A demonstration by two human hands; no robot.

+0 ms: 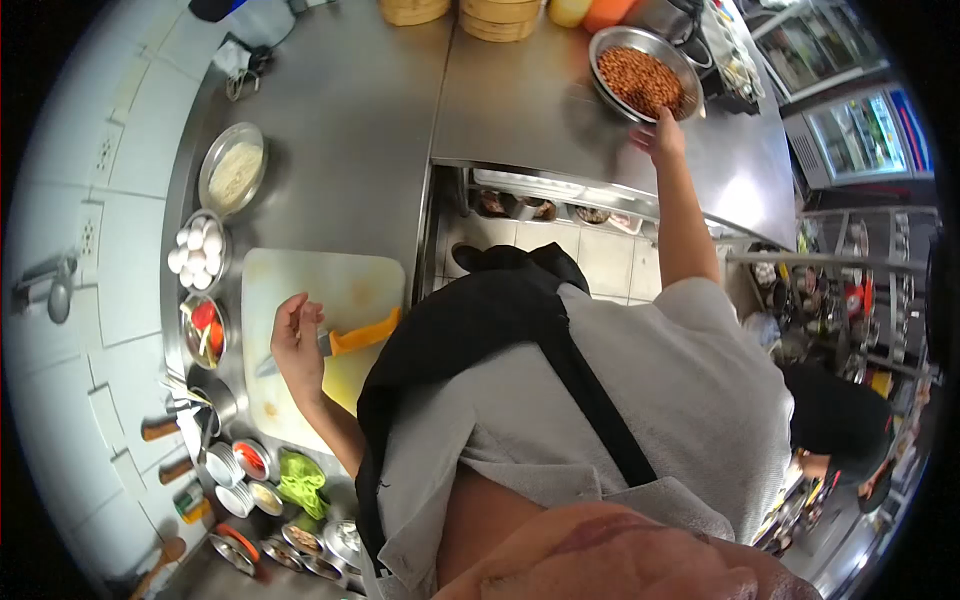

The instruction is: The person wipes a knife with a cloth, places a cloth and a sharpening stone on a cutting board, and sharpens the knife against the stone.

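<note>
1. Where the right hand meets the near rim of the metal bowl of reddish-brown nuts, we see the thumb over the edge and the fingers lower down, but we cannot tell whether they grip the metal or merely touch it.
2. That bowl stands on the far right part of the counter; a second rim shows beneath it, mostly covered, so we cannot make out what supports it.
3. We see the left hand over the cutting board, its fingers loosely curled and grasping nothing that we can make out.
4. Under that hand, the orange-handled knife lies on the board, part of its blade hidden from us.
5. The black apron and left forearm cover part of the board, and a yellow patch beside the handle is hard to identify.
6. At the top edge, the frame cuts off two bamboo steamers.
7. The green-and-yellow package by the wall bears print too small for us to read, and the refrigerator's markings are equally unclear.
</note>
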